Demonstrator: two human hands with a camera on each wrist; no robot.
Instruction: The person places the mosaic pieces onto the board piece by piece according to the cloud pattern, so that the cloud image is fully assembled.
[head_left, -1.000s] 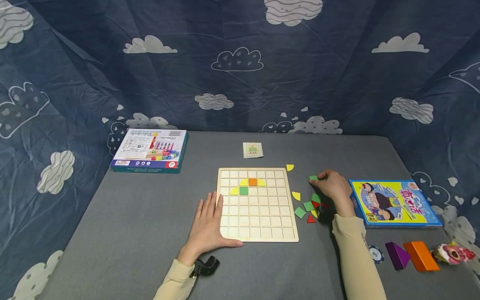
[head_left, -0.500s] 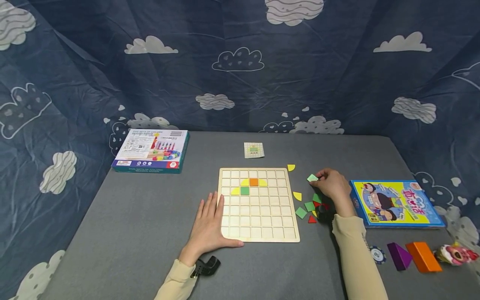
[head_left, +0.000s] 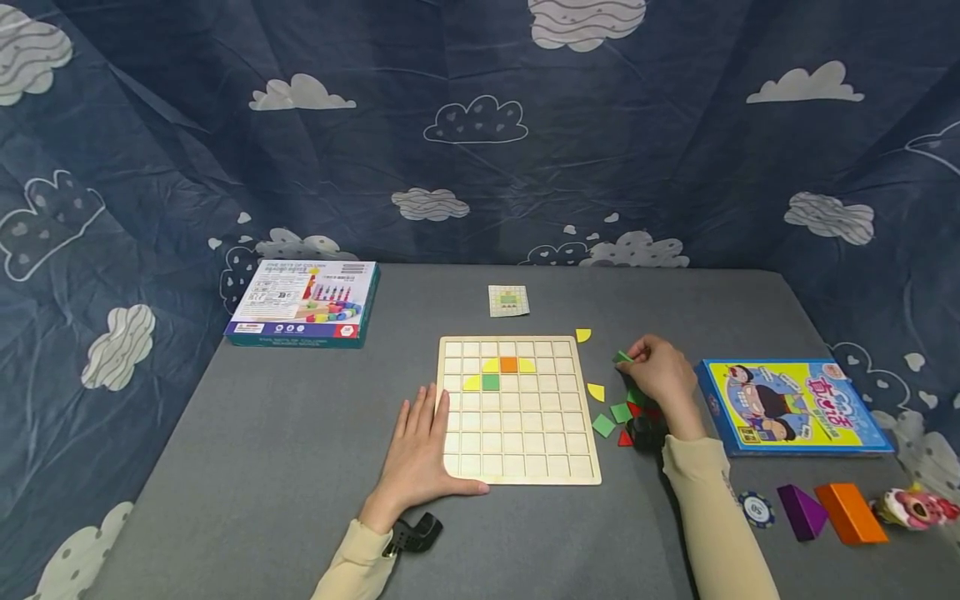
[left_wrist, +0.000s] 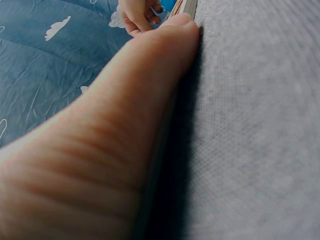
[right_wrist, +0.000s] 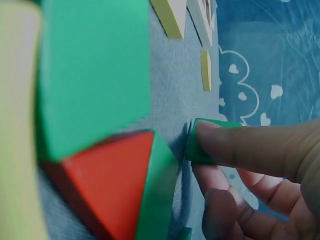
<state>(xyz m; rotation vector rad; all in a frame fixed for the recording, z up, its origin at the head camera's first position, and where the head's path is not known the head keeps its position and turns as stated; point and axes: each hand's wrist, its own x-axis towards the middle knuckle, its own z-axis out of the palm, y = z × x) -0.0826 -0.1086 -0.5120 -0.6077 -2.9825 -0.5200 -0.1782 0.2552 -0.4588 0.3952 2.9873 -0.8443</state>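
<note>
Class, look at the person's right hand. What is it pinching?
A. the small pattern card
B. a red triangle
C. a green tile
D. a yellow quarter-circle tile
C: the right hand pinches a green tile between its fingertips, off the right side of the wooden board; the wrist view shows the same grip.

Your sleeves: cream long sleeves [head_left: 712, 508] on both arms, cuffs at the wrists | left wrist: black clip-like camera mount [head_left: 411, 533] | hands: bare, no gloves

Small card's [head_left: 508, 300] print is too small to read.
</note>
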